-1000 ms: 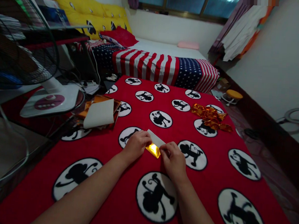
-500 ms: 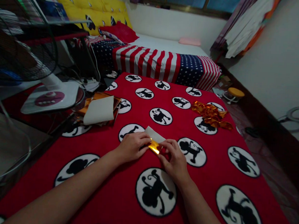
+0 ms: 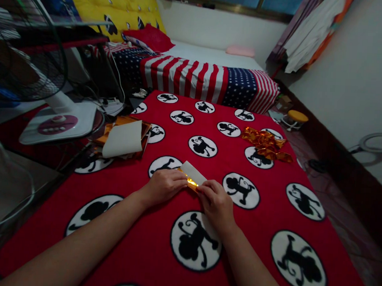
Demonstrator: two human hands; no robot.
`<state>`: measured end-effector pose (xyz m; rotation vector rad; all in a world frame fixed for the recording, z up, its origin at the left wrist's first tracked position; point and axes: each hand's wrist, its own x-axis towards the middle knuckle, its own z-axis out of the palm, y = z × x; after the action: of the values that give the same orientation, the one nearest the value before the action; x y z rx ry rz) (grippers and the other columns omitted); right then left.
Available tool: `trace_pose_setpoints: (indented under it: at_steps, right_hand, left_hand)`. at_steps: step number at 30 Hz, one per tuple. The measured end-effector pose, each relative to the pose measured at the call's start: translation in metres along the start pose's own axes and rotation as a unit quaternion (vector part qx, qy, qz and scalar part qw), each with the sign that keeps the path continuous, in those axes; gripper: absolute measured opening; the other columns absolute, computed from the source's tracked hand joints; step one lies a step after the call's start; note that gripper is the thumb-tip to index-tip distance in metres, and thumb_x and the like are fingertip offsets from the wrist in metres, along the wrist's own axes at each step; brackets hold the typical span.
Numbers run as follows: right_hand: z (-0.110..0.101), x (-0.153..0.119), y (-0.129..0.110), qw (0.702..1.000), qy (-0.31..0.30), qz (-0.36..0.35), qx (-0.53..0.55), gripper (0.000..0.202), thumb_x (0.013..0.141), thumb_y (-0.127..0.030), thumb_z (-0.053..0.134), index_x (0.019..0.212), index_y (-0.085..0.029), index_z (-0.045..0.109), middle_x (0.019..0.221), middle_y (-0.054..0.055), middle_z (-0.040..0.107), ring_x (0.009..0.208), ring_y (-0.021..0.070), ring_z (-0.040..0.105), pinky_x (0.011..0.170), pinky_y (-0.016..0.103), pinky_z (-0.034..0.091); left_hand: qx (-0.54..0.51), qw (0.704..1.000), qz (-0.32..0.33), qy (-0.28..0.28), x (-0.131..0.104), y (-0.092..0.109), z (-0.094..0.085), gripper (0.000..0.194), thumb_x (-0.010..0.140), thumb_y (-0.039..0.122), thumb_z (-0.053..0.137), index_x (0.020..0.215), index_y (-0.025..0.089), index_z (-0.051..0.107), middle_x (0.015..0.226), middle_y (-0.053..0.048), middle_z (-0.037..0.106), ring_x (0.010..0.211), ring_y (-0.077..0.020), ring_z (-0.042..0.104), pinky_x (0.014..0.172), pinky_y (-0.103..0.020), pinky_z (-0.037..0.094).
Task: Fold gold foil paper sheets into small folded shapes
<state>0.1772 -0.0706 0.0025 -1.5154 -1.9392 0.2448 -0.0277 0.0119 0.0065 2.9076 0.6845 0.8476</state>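
Note:
Between my hands lies a small sheet of gold foil paper point(image 3: 192, 182), its shiny gold side folded over toward the pale backing that shows along the far edge. My left hand point(image 3: 164, 184) is closed on the paper's left end, fingertips pressed on the fold. At the right end, my right hand point(image 3: 216, 202) pinches the fold between thumb and fingers. Both hands rest low over the red cloth point(image 3: 148, 246) printed with black monkey figures in white circles. My fingers hide the ends of the paper.
A stack of gold and pale paper sheets point(image 3: 123, 139) sits at the cloth's left edge. Several folded gold foil pieces point(image 3: 263, 142) lie in a heap at the right. Left stands a fan on a white base point(image 3: 60, 122); beyond is a bed with a flag-patterned cover point(image 3: 187, 77).
The gold part has become a narrower strip as the fold is pressed down. My right fingers have closed in on the fold. The whole view has shifted slightly.

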Motion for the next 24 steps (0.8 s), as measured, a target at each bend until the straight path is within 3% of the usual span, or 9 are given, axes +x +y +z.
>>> trace_pose_setpoints:
  at_steps: [7,14,24]
  right_hand:
    - [0.001,-0.002,0.0,0.999,-0.002,0.029,0.04,0.012,0.09,-0.02,0.059,0.09,-0.02,0.071,0.086,0.004,0.06,0.079,0.0164,0.057,0.069,0.027,0.044]
    - [-0.001,0.001,0.009,0.992,-0.02,0.077,0.097,0.009,0.083,-0.015,0.067,0.087,-0.022,0.071,0.083,0.002,0.059,0.074,0.0141,0.057,0.065,0.025,0.043]
    - [-0.004,0.004,0.007,0.99,-0.038,0.102,0.094,0.01,0.084,-0.016,0.063,0.083,-0.023,0.071,0.081,0.001,0.06,0.073,0.014,0.057,0.064,0.025,0.04]
  left_hand:
    - [-0.055,0.994,-0.077,-0.052,0.001,0.017,-0.006,0.02,0.088,0.034,0.059,0.103,0.023,0.069,0.106,-0.005,0.069,0.101,-0.0195,0.062,0.088,-0.034,0.051]
    - [-0.097,0.984,-0.15,-0.02,-0.004,0.031,0.003,0.016,0.089,0.03,0.057,0.091,0.025,0.073,0.108,-0.004,0.068,0.104,-0.019,0.06,0.087,-0.033,0.051]
    - [-0.13,0.96,-0.247,0.018,0.0,0.04,0.005,0.011,0.083,0.03,0.065,0.079,0.026,0.074,0.102,-0.001,0.07,0.099,-0.0188,0.061,0.088,-0.035,0.05]
